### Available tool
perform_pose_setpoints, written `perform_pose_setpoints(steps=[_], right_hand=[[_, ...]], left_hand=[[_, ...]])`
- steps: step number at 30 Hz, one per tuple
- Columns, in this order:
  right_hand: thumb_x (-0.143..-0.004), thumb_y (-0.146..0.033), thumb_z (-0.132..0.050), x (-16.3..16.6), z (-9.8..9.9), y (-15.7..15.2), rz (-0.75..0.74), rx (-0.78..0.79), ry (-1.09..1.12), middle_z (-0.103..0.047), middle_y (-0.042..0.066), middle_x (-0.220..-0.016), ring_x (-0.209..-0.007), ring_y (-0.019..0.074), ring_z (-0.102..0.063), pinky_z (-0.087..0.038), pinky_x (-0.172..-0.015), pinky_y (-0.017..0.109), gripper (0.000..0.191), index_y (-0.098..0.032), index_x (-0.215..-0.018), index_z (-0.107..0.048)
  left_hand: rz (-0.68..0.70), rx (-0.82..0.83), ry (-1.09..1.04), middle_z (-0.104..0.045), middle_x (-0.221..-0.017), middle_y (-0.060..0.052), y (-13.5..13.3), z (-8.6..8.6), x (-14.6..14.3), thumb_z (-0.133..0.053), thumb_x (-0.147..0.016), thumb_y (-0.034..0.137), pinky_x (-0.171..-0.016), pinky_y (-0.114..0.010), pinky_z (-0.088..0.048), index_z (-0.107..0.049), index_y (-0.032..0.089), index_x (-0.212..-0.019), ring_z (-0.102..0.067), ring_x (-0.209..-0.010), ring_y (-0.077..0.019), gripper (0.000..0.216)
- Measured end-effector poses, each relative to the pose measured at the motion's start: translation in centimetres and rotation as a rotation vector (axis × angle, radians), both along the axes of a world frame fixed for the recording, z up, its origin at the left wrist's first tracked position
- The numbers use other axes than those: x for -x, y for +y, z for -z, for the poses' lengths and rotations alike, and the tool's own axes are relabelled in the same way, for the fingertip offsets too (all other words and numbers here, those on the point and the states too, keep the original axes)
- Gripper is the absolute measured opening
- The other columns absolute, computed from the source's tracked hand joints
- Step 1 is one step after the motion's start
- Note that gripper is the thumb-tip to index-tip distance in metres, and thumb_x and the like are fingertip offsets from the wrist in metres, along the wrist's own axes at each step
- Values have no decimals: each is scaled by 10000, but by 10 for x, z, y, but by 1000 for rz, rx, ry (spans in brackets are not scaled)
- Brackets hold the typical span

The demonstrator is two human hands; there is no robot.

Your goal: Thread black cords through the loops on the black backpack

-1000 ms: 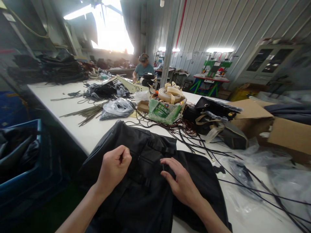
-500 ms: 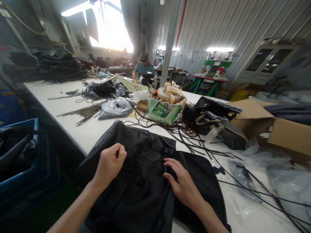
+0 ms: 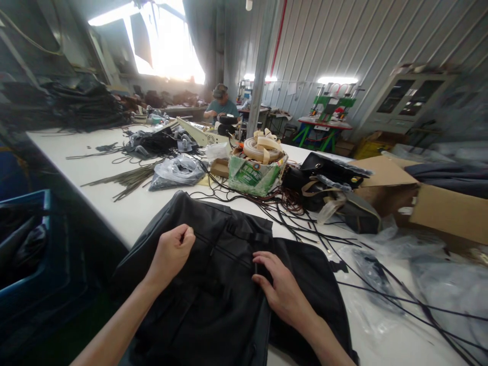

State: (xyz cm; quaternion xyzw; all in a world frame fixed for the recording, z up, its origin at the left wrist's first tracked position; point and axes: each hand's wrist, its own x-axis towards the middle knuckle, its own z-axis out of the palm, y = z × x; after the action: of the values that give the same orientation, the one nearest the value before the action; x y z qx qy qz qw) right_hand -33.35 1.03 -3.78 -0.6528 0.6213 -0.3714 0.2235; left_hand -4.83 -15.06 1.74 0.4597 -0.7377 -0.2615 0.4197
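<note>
A black bag is spread flat at the near edge of the white tabletop, with its lower part hanging over that edge toward the person. The left hand is held on the bag's left half; its grip is clenched into a fist, pinching something small and dark at the bag's surface, though what exactly is pinched cannot be told. The right hand is laid on the middle of the bag, palm down, its grip released and its fingers pressed against the fabric beside a thin dark zip line.

Just beyond the bag, loose black cords are scattered across the tabletop toward its right edge. Behind them a green-printed bag filled with coils of pale strap is seen, with a dark handbag to its right and open cardboard boxes near the right edge. A clear plastic packet is placed to the left of the green-printed bag. Crumpled clear plastic is spread along the near right corner. At the far end of the tabletop a seated person is at work. A blue bin stands on the floor off the left edge.
</note>
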Motion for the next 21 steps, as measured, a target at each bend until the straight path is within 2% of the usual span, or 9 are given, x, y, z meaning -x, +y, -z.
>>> perform_pose_setpoints(steps=[3,6,8,11,14,16,18,21], right_hand=[[-1034,-221,-652,1,-1,0,11,-29,13,-647,120,-1510,-1415,302,-615,-515,-1247,538,286,-247,-1315,-698],[-1026,-275,-700,0,-9,3,8,-39,22,-605,113,-1590,-1481,314,-581,-484,-1292,549,428,-271,-1453,-668],[-1025,-319,-725,-7,-22,3,-8,-16,37,-567,97,-1647,-1524,314,-551,-466,-1317,542,538,-305,-1551,-614],[-1060,-323,-682,-29,-45,-6,-84,46,66,-566,71,-1665,-1536,287,-547,-466,-1320,502,572,-343,-1619,-563],[-1054,-279,-675,-59,-63,-24,-157,62,32,-616,84,-1632,-1520,290,-571,-454,-1319,491,607,-301,-1647,-550],[-1036,-280,-703,-76,-67,-37,-172,12,-63,-709,97,-1526,-1421,299,-659,-509,-1253,469,553,-256,-1584,-631],[-1035,-295,-704,-86,-67,-47,-177,-54,-151,-822,73,-1296,-1197,280,-766,-590,-1078,406,360,-242,-1382,-782],[-1036,-319,-690,-90,-62,-52,-168,-105,-239,-829,19,-959,-899,226,-750,-556,-812,329,185,-234,-1063,-851]], left_hand=[[106,-50,-46,-301,-637,61,-2,3,-7,-471,-1049,416,-562,-308,-256,-327,251,-680,-330,-572,-131,429],[225,-76,-105,-333,-652,59,0,-2,-15,-474,-1047,391,-585,-309,-275,-363,242,-696,-352,-596,-136,397],[275,-80,-141,-355,-644,59,3,-6,-19,-478,-1047,357,-596,-318,-271,-379,238,-704,-356,-596,-138,376],[327,-79,-194,-411,-628,51,9,-13,-20,-505,-1044,312,-619,-346,-249,-398,228,-700,-388,-591,-141,370],[364,-88,-216,-476,-646,38,18,-17,-18,-540,-1047,291,-649,-368,-238,-438,216,-710,-434,-610,-146,359],[372,-111,-186,-504,-670,32,26,-17,-18,-543,-1071,318,-657,-366,-252,-461,215,-730,-452,-630,-150,365],[364,-153,-118,-513,-691,28,35,-13,-18,-538,-1100,380,-654,-352,-281,-478,216,-746,-463,-651,-153,395],[345,-255,33,-532,-721,20,45,2,-17,-534,-1121,505,-647,-314,-363,-545,213,-792,-499,-668,-155,440]])
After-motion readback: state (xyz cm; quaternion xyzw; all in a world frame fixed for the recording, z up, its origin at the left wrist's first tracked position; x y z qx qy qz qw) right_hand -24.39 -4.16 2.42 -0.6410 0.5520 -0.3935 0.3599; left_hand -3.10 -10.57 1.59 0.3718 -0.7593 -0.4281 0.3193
